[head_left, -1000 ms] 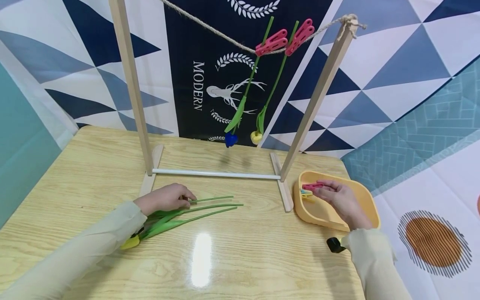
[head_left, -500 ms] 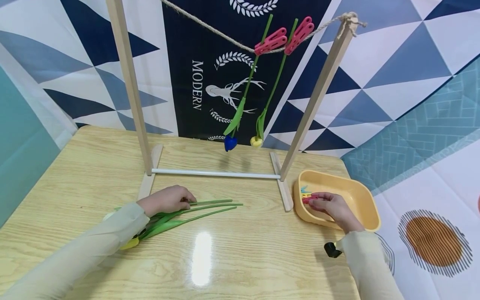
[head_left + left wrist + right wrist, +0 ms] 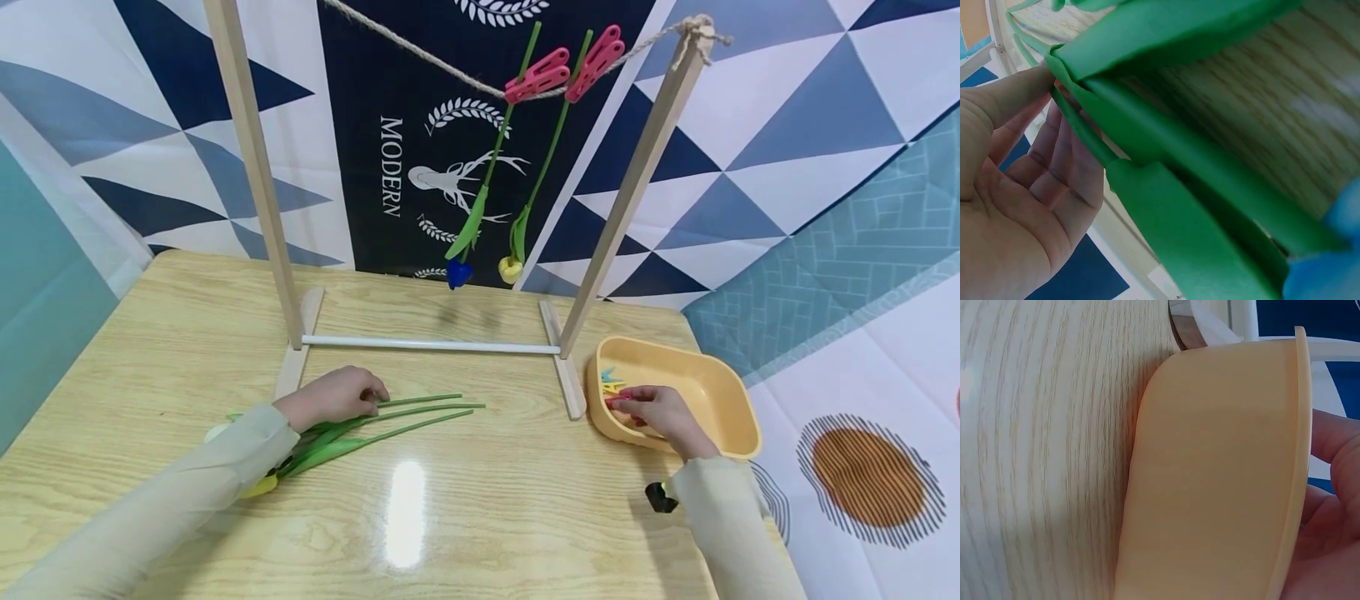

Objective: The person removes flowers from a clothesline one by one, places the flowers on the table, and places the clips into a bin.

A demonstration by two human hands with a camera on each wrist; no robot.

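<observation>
My left hand (image 3: 337, 395) pinches the green stem (image 3: 1082, 125) of an artificial tulip between thumb and fingers, low over the table at left. Stems of other tulips (image 3: 420, 410) lie alongside; a yellow bloom (image 3: 261, 486) peeks out below the sleeve and a white one (image 3: 217, 432) above it. Blue petals (image 3: 1322, 275) show in the left wrist view. Inside the yellow basket (image 3: 723, 367), my right hand (image 3: 663, 412) grips a pink clothespin (image 3: 618, 402), partly covered by the fingers. The basket wall hides the fingertips in the right wrist view.
A wooden frame (image 3: 626, 192) with a white crossbar (image 3: 431, 344) stands behind. From its rope (image 3: 420, 57) hang a blue tulip (image 3: 459, 273) and a yellow tulip (image 3: 511, 268), each under a pink clothespin (image 3: 537, 77). Yellow (image 3: 613, 387) and light blue clothespins (image 3: 607, 375) lie in the basket.
My right hand has moved down and left inside the basket with the pink clothespin, uncovering yellow and blue ones. The left hand has barely moved; its stem's end sits slightly lower, nearer the other stems.
</observation>
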